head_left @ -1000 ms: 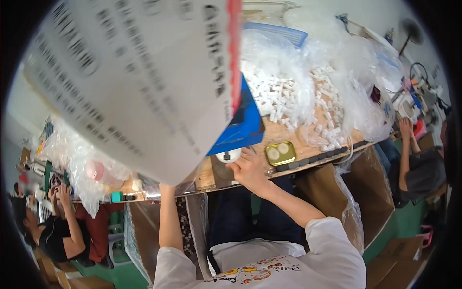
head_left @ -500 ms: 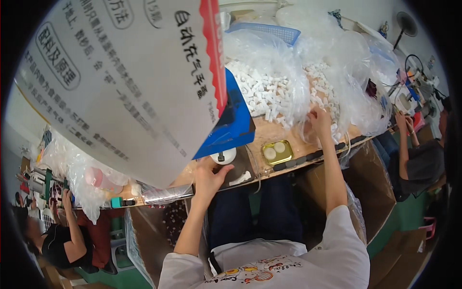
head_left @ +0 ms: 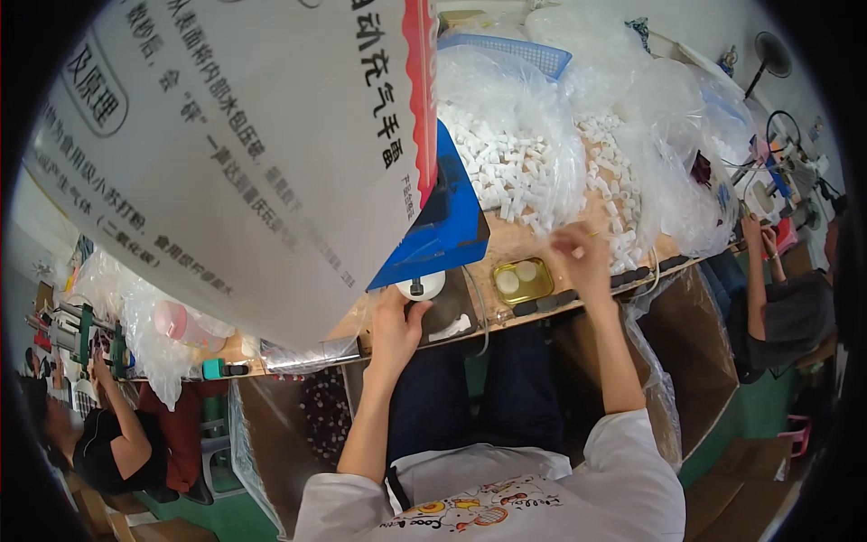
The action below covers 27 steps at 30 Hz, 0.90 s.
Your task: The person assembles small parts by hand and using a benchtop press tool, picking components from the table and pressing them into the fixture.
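Fingers of the right hand (head_left: 582, 257) are drawn together at the tips, apparently pinching something small, though what they grip cannot be made out. Just beyond those fingertips lies the loose heap of small white plastic pieces (head_left: 623, 203) spread on the wooden workbench (head_left: 519, 239), and the hand rests at the near edge of that heap. Immediately to the left of the right-hand fingers sits a small yellow tray (head_left: 522, 280) holding two pale round discs. Fingers of the left hand (head_left: 397, 321) are curled against a white round fitting (head_left: 421, 287) at the bench edge; whether they clamp it cannot be told. Directly above the left fingers stands a blue machine housing (head_left: 447, 217). Farther beyond the right fingertips, a clear plastic bag (head_left: 506, 135) bulges with more white pieces, and a blue mesh basket (head_left: 515, 54) lies behind it. A large white printed sheet (head_left: 226, 154) hangs over the left half of the view. Well to the right of the fingers another person (head_left: 786, 298) is seated; well to the left, a second person (head_left: 108, 434) works at a neighbouring station.
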Each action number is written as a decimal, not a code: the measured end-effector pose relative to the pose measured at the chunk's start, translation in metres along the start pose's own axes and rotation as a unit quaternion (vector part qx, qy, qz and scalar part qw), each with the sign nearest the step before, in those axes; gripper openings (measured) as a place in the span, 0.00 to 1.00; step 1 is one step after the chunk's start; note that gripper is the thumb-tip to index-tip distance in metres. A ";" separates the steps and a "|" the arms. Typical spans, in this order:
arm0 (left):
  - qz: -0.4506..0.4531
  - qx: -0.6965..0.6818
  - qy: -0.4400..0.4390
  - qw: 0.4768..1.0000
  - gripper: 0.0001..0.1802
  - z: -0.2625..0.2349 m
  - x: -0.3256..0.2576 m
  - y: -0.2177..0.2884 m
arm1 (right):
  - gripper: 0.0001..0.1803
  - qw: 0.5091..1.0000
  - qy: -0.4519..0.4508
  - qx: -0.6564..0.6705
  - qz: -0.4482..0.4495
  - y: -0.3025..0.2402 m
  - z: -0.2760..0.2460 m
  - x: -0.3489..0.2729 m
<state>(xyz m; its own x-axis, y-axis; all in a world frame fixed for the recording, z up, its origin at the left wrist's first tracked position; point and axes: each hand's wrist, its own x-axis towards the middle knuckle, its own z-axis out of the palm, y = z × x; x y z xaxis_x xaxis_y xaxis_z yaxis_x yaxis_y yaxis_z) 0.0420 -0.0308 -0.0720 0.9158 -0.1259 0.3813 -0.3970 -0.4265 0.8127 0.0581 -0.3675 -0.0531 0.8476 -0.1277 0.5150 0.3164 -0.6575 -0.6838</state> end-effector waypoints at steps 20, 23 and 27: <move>0.005 0.039 0.118 0.992 0.14 0.014 -0.007 0.025 | 0.12 0.939 0.034 0.143 -0.310 -0.118 0.120 -0.029; 0.028 0.057 0.135 0.989 0.12 0.015 -0.007 0.023 | 0.12 0.938 0.041 0.128 -0.320 -0.114 0.119 -0.030; 0.030 0.051 0.147 0.987 0.12 0.017 -0.007 0.025 | 0.12 0.949 0.032 0.180 -0.258 -0.111 0.132 -0.036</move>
<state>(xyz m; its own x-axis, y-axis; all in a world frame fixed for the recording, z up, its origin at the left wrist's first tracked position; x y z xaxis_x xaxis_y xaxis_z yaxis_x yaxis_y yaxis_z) 0.0268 -0.0560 -0.0624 0.8278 0.1054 0.5510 -0.4285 -0.5152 0.7423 0.0486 -0.1925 -0.0641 0.5160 0.0899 0.8519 0.8173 -0.3496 -0.4581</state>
